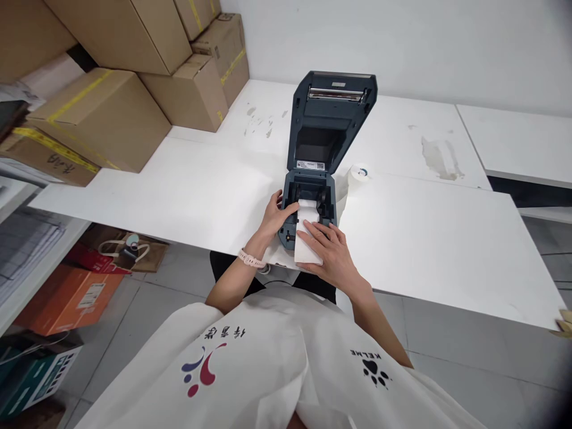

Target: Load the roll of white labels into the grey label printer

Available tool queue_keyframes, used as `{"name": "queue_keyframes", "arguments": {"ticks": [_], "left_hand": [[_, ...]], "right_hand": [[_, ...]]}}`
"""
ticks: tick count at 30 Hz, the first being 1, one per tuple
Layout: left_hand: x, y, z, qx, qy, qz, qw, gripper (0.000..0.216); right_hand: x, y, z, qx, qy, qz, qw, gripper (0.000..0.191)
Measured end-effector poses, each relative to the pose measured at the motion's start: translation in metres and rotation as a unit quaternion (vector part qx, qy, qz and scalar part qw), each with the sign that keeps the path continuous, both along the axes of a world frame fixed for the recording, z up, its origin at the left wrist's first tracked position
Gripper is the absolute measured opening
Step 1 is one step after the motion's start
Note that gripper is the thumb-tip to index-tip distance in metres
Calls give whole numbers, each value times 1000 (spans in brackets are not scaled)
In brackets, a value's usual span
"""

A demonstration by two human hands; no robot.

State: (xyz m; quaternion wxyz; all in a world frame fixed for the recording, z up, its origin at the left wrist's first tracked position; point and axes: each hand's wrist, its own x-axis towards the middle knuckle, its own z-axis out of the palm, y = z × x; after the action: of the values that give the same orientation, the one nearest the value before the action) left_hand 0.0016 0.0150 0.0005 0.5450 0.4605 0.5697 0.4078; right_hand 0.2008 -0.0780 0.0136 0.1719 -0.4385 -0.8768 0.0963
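A dark blue-grey label printer (286, 229) stands at the table's front edge, its lid (336, 113) raised. A white label strip (308, 253) lies along its inside and reaches over the front. My left hand (271, 219) is at the printer's left side, fingers outside the wall and thumb reaching in to the strip's left edge. On top of the strip rest the fingers of my right hand (333, 256), with its thumb at the strip's front end. Close behind, on the right, stands a white label roll (358, 176).
Several cardboard boxes (102, 116) are stacked on the left of the white table (429, 238). Shelves at far left hold papers (27, 250); an orange box (71, 298) is below. A white wall (402, 47) borders the back. The tabletop has stained patches (440, 158).
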Motion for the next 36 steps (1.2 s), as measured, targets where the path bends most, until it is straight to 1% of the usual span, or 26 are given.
{"name": "queue_keyframes", "arguments": {"ticks": [1, 3, 5, 6, 7, 8, 9, 10, 11, 13, 14, 15, 16, 17, 18, 20, 22, 25, 27, 29, 32, 34, 36], "left_hand": [[0, -11, 2, -2, 2, 5, 1000, 85], [-1, -38, 4, 6, 7, -16, 1000, 87], [-3, -64, 4, -4, 16, -29, 999, 98], [-4, -74, 4, -9, 7, -41, 999, 103], [-5, -82, 4, -16, -1, -51, 999, 107], [-7, -87, 3, -21, -8, -60, 998, 109], [-8, -90, 3, -24, -12, -66, 997, 111], [-9, -91, 3, -25, -12, -69, 997, 111], [-9, -90, 2, -25, -9, -68, 997, 112], [-9, -87, 1, -18, -9, -66, 998, 112], [-9, -86, -1, -12, -13, -66, 998, 112], [-9, -84, -3, -6, -19, -68, 997, 113], [-10, -84, -5, -1, -25, -70, 997, 114], [-11, -83, -8, 1, -30, -72, 997, 116], [-13, -83, -11, -2, -35, -72, 997, 118], [-20, -82, -13, -22, -55, -55, 997, 118], [-28, -82, -11, -46, -86, -22, 995, 110], [-35, -80, 3, -40, -107, 6, 993, 93], [-33, -77, 13, -14, -82, 2, 997, 87], [-25, -72, 19, 10, -50, -7, 999, 87], [-10, -65, 17, 21, -44, -26, 998, 92], [-4, -64, 12, 22, -58, -40, 997, 94], [-2, -64, 6, 30, -70, -46, 996, 95]], "right_hand": [[5, -2, 5, -18, 16, 17, 1000, 76], [19, -1, 20, -75, 71, 75, 992, 79], [36, 13, 41, -116, 158, 112, 974, 74], [43, 27, 52, -108, 209, 99, 967, 67], [48, 46, 63, -78, 263, 55, 960, 60], [50, 69, 72, -24, 310, -2, 950, 57], [50, 97, 80, 22, 348, -55, 936, 57], [47, 127, 86, 47, 379, -98, 919, 58], [42, 157, 91, 37, 401, -129, 906, 61], [30, 214, 98, -13, 417, -161, 894, 68], [25, 235, 101, -33, 423, -163, 891, 73], [20, 251, 102, -54, 423, -146, 892, 82], [17, 259, 103, -68, 424, -127, 894, 92], [16, 259, 103, -75, 424, -107, 896, 101], [16, 252, 102, -77, 427, -89, 897, 107], [20, 219, 96, -73, 438, -71, 893, 109], [26, 170, 88, -78, 436, -60, 895, 103], [27, 98, 73, -100, 348, -38, 931, 87], [19, 67, 65, -99, 274, -34, 956, 71], [6, 51, 56, -66, 222, -66, 970, 60], [-12, 43, 40, 0, 193, -149, 970, 61], [-17, 40, 26, 8, 197, -186, 963, 64], [-18, 34, 11, -10, 220, -210, 953, 66]]}}
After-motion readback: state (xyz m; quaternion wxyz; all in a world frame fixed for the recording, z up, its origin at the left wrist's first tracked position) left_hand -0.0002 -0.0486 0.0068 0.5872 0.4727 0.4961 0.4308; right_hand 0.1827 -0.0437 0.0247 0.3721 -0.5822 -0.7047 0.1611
